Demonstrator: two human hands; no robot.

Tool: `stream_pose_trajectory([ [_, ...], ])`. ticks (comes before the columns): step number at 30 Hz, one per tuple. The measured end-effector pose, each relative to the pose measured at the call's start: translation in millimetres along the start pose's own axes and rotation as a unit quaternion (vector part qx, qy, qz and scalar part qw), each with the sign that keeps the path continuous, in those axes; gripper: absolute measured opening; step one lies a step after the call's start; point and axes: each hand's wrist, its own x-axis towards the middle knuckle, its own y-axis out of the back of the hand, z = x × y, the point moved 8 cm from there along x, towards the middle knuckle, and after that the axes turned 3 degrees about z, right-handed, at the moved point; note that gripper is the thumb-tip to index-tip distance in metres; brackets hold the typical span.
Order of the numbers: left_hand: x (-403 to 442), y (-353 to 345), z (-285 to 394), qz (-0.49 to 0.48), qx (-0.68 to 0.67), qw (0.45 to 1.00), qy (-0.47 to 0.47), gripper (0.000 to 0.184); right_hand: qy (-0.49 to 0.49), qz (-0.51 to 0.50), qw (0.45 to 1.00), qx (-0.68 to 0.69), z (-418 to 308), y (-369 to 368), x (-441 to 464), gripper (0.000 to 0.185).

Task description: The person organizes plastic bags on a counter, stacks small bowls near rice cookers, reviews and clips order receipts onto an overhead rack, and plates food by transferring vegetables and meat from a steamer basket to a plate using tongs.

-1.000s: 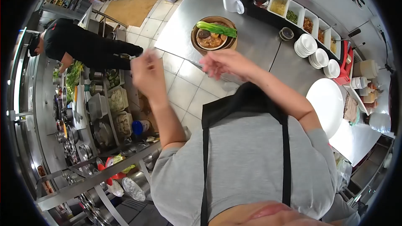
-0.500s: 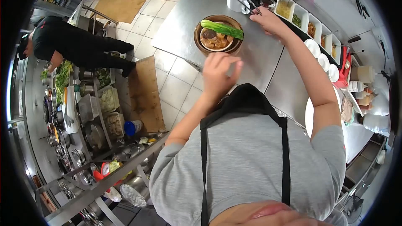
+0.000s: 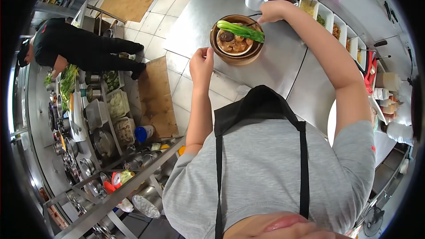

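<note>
My right hand [image 3: 271, 11] is closed around a pair of long metal tweezers [image 3: 253, 23], which reach down to the leafy green vegetable [image 3: 239, 31]. That green lies across a small bowl of brown stewed food with a dark mushroom [image 3: 235, 43]. Around the bowl is a round bamboo steamer basket [image 3: 237, 59] near the counter's edge. My left hand [image 3: 202, 64] is raised just left of the basket, fingers curled together with nothing visible in them; whether it touches the rim I cannot tell. Behind my right hand stands a white mug [image 3: 256, 0] of dark liquid.
White containers of chopped toppings [image 3: 328, 15] line the right side, near squeeze bottles [image 3: 389, 106]. The steel counter [image 3: 279, 66] ends at left above a tiled floor. A co-worker in black [image 3: 84, 48] leans over shelves of vegetables and pans.
My right hand has brought the tweezers from the mug to the green vegetable. My left hand has moved left, from in front of the basket to its side, and its fingers have curled.
</note>
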Motion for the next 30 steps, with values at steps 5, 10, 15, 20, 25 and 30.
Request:
stream_pose_trajectory([
  [5,5,-15,0,-0.092,0.028,0.99,-0.101,0.043,-0.036,-0.033,0.998,-0.048,-14,4,2,0.03],
  [10,-10,-36,5,-0.096,0.114,0.975,-0.164,0.1,-0.012,0.073,0.992,-0.101,-20,9,15,0.019],
  [15,-14,-40,0,-0.037,0.073,0.977,-0.197,0.103,0.006,0.114,0.985,-0.128,-27,22,5,0.016],
  [20,-17,-39,5,-0.024,0.097,0.971,-0.215,0.1,-0.014,0.112,0.987,-0.114,-23,23,-3,0.018],
  [25,-28,-44,27,-0.03,0.096,0.96,-0.262,0.098,-0.056,0.105,0.987,-0.111,-12,28,-25,0.019],
  [30,-46,-63,76,-0.033,0.094,0.931,-0.352,0.096,-0.104,0.119,0.979,-0.126,29,29,-84,0.01],
])
